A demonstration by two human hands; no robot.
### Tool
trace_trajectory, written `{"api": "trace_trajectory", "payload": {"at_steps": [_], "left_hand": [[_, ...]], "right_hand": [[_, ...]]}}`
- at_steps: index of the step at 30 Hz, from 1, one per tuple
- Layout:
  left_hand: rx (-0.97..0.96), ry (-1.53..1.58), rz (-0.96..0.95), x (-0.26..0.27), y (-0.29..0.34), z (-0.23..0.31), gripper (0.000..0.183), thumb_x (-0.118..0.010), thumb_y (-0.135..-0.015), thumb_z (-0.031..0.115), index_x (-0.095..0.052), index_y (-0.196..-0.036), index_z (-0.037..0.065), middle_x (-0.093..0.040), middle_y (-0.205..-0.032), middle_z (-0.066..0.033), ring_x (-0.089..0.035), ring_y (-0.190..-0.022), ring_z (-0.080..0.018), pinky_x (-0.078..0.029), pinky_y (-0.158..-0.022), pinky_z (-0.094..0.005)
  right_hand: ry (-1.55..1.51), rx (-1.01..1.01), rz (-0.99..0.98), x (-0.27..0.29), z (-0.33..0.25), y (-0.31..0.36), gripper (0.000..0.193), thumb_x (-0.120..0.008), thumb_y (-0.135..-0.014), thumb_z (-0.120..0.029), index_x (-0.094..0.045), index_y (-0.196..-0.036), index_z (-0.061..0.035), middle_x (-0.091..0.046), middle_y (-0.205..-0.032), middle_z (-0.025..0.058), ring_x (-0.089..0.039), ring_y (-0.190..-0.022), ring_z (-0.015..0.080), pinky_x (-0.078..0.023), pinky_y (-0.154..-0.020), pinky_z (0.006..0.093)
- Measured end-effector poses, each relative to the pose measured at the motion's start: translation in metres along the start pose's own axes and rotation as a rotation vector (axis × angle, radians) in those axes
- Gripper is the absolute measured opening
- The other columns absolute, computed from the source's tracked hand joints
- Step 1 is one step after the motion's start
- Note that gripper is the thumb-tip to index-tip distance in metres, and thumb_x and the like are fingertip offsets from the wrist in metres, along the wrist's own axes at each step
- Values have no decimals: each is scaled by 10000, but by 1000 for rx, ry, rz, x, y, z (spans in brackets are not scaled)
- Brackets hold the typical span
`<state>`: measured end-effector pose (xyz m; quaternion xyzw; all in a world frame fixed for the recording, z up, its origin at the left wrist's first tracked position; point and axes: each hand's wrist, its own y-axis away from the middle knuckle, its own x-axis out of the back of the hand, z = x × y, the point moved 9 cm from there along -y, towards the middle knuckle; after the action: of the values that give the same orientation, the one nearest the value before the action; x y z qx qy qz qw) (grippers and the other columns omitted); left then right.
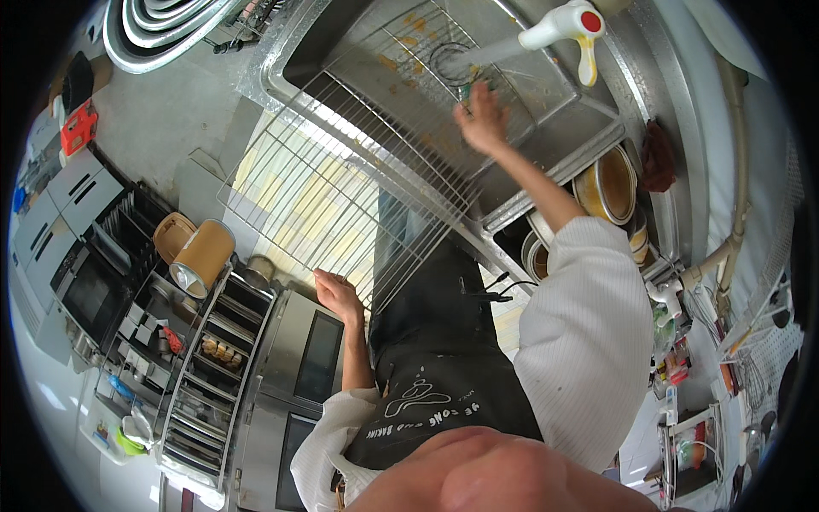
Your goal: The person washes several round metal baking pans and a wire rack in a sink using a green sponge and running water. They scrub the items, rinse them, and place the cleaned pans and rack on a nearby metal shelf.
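Note:
A large wire cooling rack (341, 183) is tilted across the front of the metal sink (294, 64), partly over its edge. My left hand (339, 296) is closed on the rack's near edge. Over the basin is my right hand (484, 121), fingers curled and slightly blurred. A bit of dark green shows at its fingertips; what it is, I cannot make out. Beside that hand, a pale stream runs from the white tap (559, 27) toward the round drain (452, 64). Orange-brown scraps lie on the basin floor.
Several round tins (606, 183) fill the smaller basin at right. Nested metal bowls (158, 34) stand at upper left. A brown cylindrical container (205, 256) tops a tray trolley (209, 367) at left, beside steel cabinets (294, 350). A dark red cloth (657, 158) hangs at the sink's right.

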<state>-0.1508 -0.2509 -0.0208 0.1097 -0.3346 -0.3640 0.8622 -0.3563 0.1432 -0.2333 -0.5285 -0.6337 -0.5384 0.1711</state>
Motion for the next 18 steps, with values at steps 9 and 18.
{"api": "trace_trajectory", "payload": {"at_steps": [9, 18], "left_hand": [[4, -62, -38, -5, -2, -3, 480, -374, -1037, 471, -360, -707, 122, -332, -533, 34, -285, -416, -61, -240, -372, -228], [31, -36, -24, 9, -1, 12, 476, -372, -1050, 416, -339, -691, 105, -340, -519, 21, -299, -413, -58, -236, -371, -236]], "right_hand": [[40, 294, -30, 7, -33, -4, 655, -326, -1013, -465, -205, -1530, -83, -214, -1595, 88, -167, -1470, 336, -139, -1169, 558], [-57, 116, 36, -19, 36, -79, 700, -327, -995, -524, -223, -1524, -78, -181, -1603, 96, -145, -1463, 382, -168, -1155, 560]]}}
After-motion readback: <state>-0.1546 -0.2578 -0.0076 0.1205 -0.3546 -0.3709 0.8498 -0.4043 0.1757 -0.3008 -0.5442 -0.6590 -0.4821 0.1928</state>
